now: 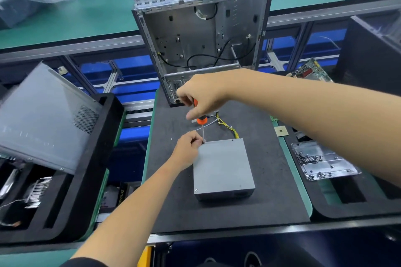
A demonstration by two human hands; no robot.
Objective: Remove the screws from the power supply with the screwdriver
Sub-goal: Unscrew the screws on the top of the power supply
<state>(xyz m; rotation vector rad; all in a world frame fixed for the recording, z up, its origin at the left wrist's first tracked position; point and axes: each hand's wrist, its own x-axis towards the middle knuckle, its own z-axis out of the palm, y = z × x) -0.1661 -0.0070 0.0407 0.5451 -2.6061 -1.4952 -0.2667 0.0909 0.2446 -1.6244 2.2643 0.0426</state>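
Power supply [222, 167] under screwdriver [202, 123]; no legible label.

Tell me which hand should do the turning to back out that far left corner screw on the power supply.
Right. The right hand already grips the screwdriver handle, tip at the power supply corner. The left hand pinches the shaft low down, only steadying it.

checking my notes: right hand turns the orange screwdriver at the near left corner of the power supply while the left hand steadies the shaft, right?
Not quite. The head view shows the screwdriver tip at the far left corner of the power supply, not the near left one, where a screw sits untouched. The rest holds: the right hand grips the orange handle and the left hand pinches the shaft near the tip.
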